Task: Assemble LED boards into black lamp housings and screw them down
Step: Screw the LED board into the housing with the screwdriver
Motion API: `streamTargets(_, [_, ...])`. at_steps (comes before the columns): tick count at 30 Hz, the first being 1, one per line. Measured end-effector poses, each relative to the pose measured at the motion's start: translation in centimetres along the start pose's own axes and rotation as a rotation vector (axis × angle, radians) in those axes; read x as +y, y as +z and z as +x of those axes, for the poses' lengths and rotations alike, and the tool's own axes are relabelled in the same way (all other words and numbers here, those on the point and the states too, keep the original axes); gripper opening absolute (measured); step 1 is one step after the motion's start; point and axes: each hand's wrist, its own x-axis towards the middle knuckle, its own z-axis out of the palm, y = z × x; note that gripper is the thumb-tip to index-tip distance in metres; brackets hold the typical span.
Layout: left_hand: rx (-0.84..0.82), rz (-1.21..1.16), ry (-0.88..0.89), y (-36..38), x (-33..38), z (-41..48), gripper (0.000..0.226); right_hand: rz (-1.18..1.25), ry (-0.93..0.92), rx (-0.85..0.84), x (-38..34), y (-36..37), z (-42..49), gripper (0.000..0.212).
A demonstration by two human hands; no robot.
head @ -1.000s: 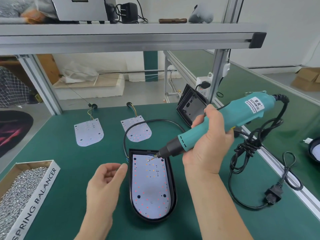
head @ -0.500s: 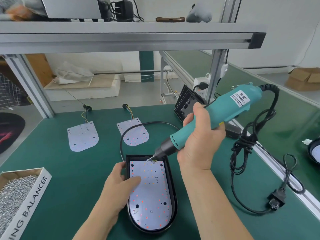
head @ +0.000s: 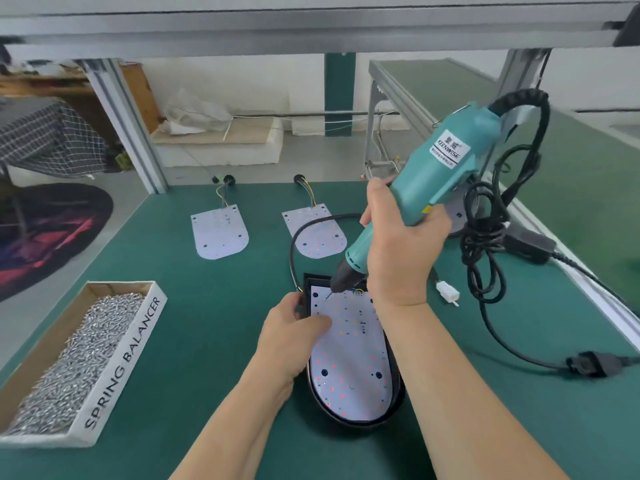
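Observation:
A black lamp housing [head: 396, 386] lies on the green bench with a white LED board [head: 349, 362] seated inside it. My left hand [head: 294, 327] holds the housing's upper left edge, thumb lying on the board. My right hand [head: 398, 251] grips a teal electric screwdriver [head: 426, 178]; its bit tip touches the board near the top left corner. Two loose LED boards [head: 219, 233] [head: 313, 233] with wire tails lie further back.
A cardboard box of silver screws [head: 72, 362] stands at the left. The screwdriver's black cord [head: 485, 244] coils at the right and runs to a plug [head: 588, 365]. A white connector [head: 448, 294] lies right of the housing. An aluminium shelf frame [head: 131, 123] spans overhead.
My left hand came from the bench onto the housing's left edge and settled there. The screwdriver tilted more upright and its bit came down onto the board's top left corner.

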Motion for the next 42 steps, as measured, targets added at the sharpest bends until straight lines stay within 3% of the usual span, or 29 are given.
streamTargets(31, [0.025,-0.004,0.020,0.0,0.1,0.0,0.025,-0.137,-0.037,-0.164,3.1,1.4,-1.2,0.023])
streamTargets(42, [0.033,-0.017,0.017,0.2,0.2,-0.4,0.030,-0.164,0.063,-0.095,3.2,0.8,-1.3,0.026])
